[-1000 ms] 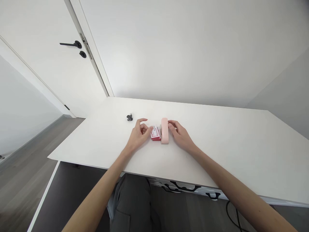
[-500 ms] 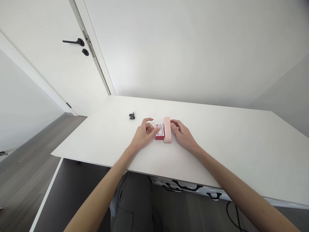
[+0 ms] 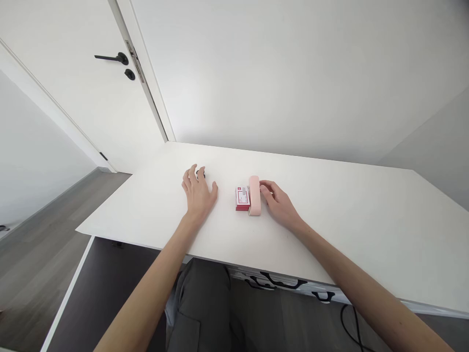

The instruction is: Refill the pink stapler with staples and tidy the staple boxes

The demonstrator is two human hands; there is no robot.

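My left hand (image 3: 198, 194) is open with fingers spread, reaching over a small black object (image 3: 201, 174), perhaps a staple remover, mostly hidden behind the fingertips. No grip on it shows. Near the middle of the white desktop lies a pink stapler (image 3: 255, 196), pointing away from me. Against its left side sits a small stack of red-and-white boxes (image 3: 242, 199) with a small grey item on top. My right hand (image 3: 278, 201) rests at the stapler's right side, fingers loosely bent and fingertips at its edge, not wrapped around it.
The white desktop (image 3: 348, 234) meets a plain wall (image 3: 293, 73) at the back. A white door (image 3: 73, 98) with a black handle (image 3: 112, 57) stands at the left. Below the front edge are drawers with black handles (image 3: 324, 297) and a black cable (image 3: 350, 325).
My left hand has left the red-and-white boxes, moved left and spread out over the small black object. My right hand stays beside the stapler, and the boxes and stapler keep their places.
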